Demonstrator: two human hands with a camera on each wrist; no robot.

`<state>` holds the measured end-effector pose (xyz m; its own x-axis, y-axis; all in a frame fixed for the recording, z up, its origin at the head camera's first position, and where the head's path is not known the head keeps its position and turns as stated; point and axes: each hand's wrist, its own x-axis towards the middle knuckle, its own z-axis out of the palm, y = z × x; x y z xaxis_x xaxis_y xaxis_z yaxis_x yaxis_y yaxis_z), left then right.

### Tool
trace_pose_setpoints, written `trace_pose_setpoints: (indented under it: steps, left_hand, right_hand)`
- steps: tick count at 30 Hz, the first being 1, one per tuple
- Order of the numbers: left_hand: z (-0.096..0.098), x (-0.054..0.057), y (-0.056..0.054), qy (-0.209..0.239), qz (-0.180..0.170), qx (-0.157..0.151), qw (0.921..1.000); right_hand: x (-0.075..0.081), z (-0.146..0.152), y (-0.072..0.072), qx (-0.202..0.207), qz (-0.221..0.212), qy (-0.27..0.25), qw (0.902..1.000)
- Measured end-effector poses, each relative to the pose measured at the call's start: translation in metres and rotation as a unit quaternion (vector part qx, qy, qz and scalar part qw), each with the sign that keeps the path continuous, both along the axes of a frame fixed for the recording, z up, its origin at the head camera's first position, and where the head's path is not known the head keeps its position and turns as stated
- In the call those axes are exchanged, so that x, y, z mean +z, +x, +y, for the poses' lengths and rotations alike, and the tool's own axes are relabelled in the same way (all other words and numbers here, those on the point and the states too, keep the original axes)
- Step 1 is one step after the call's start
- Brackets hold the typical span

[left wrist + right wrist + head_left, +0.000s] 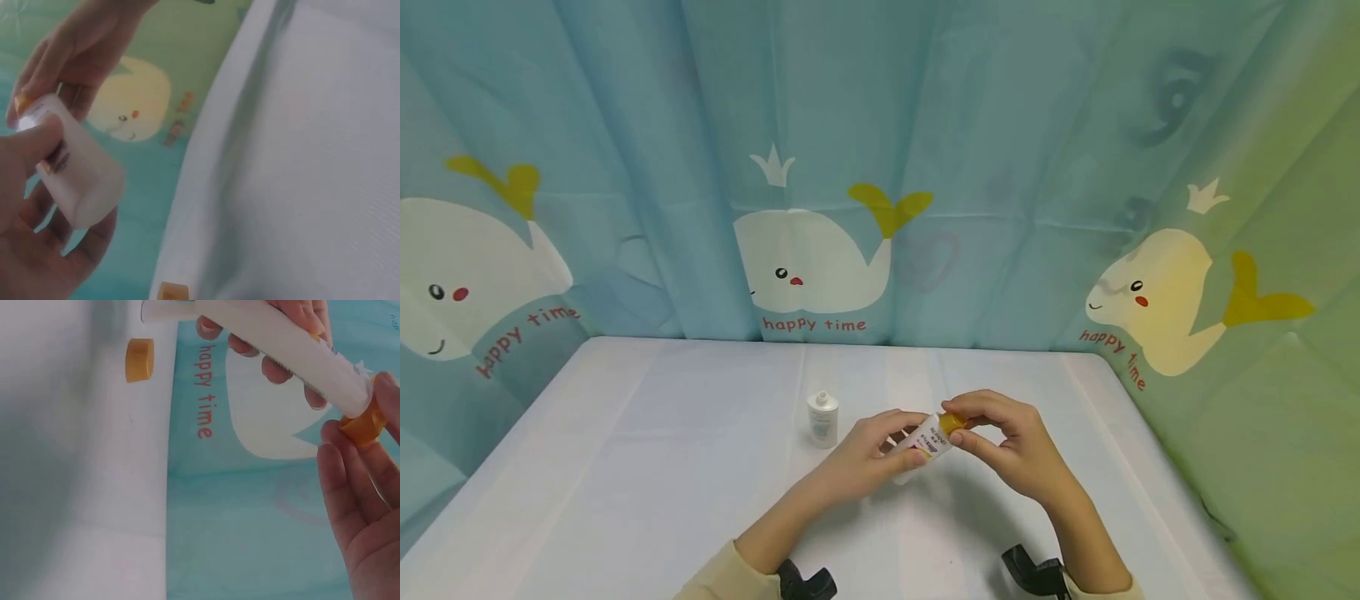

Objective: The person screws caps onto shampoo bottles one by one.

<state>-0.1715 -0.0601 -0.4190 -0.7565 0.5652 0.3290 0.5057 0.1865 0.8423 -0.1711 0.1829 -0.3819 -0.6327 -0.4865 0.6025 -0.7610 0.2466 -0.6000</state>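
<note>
My left hand (880,454) grips a white bottle (929,440) with printed lettering, held tilted above the table. Thumb and fingers wrap around its body. At the bottle's upper end is an orange-yellow cap (952,422), which my right hand (1011,437) pinches between thumb and fingers. The right wrist view shows this cap (362,427) against the bottle's end; whether it is tight or loose I cannot tell. A second white bottle (823,421) stands upright and uncapped, left of my hands. Another orange cap (139,360) sits on the table, hidden in the head view.
A white cloth covers the table (647,450). Behind it and at the sides hangs a blue-green curtain (1000,167) printed with whales. Black wrist mounts (1036,573) show below my hands.
</note>
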Motion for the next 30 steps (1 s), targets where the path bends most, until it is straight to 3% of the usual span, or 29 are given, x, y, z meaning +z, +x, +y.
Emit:
trace_pose_setpoints:
  steps: [6,10,13,19,22,27,30]
  left_hand:
    - [0.000,-0.002,0.001,-0.009,0.029,0.018,0.9994]
    - [0.001,-0.004,0.003,-0.040,0.073,0.042,0.9957]
    - [0.001,-0.003,0.005,-0.064,0.120,0.067,0.9885]
    - [0.005,0.000,0.006,-0.103,0.210,0.114,0.9656]
    - [0.005,0.000,0.006,-0.110,0.219,0.124,0.9615]
    - [0.004,-0.001,0.006,-0.093,0.203,0.123,0.9669]
    - [0.005,-0.002,0.006,-0.106,0.220,0.133,0.9607]
  right_hand:
    - [-0.001,-0.006,-0.001,0.003,0.020,-0.002,0.9998]
    - [-0.003,-0.007,-0.001,-0.018,0.019,0.005,0.9996]
    - [-0.005,-0.007,-0.001,-0.034,0.009,0.008,0.9993]
    - [-0.005,-0.010,0.000,-0.068,0.000,0.006,0.9976]
    - [-0.004,-0.011,0.001,-0.076,-0.014,0.012,0.9969]
    - [-0.003,-0.011,0.003,-0.081,-0.020,0.021,0.9963]
    - [-0.005,-0.013,0.002,-0.094,-0.006,0.018,0.9953]
